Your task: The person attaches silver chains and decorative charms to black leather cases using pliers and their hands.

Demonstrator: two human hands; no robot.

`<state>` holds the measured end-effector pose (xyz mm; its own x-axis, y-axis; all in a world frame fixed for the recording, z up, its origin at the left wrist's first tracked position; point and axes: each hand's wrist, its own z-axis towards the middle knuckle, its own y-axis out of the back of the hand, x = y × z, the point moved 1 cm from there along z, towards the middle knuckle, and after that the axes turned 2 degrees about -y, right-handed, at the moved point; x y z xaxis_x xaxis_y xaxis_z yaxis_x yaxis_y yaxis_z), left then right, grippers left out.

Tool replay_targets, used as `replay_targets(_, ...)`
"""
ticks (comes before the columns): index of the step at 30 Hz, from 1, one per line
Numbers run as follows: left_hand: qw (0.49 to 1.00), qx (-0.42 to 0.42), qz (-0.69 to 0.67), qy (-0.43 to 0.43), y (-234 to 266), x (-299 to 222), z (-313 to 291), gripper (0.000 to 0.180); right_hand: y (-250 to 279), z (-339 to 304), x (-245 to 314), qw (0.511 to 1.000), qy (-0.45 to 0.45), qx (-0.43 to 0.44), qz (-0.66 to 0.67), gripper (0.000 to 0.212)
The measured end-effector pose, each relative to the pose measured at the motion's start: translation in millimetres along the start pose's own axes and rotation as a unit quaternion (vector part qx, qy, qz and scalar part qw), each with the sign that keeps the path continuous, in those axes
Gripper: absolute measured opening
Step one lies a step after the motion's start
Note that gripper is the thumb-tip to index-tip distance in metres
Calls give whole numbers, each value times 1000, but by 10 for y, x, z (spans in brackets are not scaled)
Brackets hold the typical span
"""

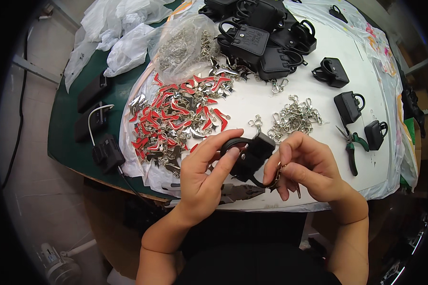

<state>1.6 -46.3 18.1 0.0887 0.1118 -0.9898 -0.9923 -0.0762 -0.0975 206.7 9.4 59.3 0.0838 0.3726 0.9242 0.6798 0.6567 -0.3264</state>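
Near the table's front edge, a small black handbag (256, 156) hangs tilted between my hands. My left hand (199, 178) is closed on it, with thumb and index finger pinching beside one of its looped handles. My right hand (314, 168) pinches a short metal chain (277, 175) by the other handle; whether the chain is fastened there I cannot tell. Just beyond the bag lies a loose heap of silver clasps with chain (295, 116). To the left spread many red and silver high-heel shoe charms (176, 111).
Black mini handbags (271, 57) are piled at the back, and a few stand along the right. Green-handled pliers (351, 149) lie at right; larger pliers (238, 193) rest below my hands. A clear bag of metal parts (180, 52) and black power banks with a cable (92, 121) sit left.
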Motion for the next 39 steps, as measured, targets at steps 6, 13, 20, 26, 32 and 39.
replay_targets(6,1000,7,13,-1,-9,41,65,24,264,97,-101,996,69,-59,-7,10)
replay_targets(13,997,56,49,14,-19,28,27,19,228,250,-139,966,126,-4,-227,8)
replay_targets(20,998,44,48,-4,-58,43,36,21,178,274,-192,957,137,-42,-251,7)
replay_targets(26,989,26,118,-84,-48,138,-12,28,154,248,-351,975,120,-81,-166,10)
replay_targets(32,975,-5,181,-127,-70,115,-4,27,143,244,-448,937,224,-125,-237,17)
replay_targets(39,983,-19,160,-89,-64,139,-35,27,144,312,-459,829,378,-117,-396,26)
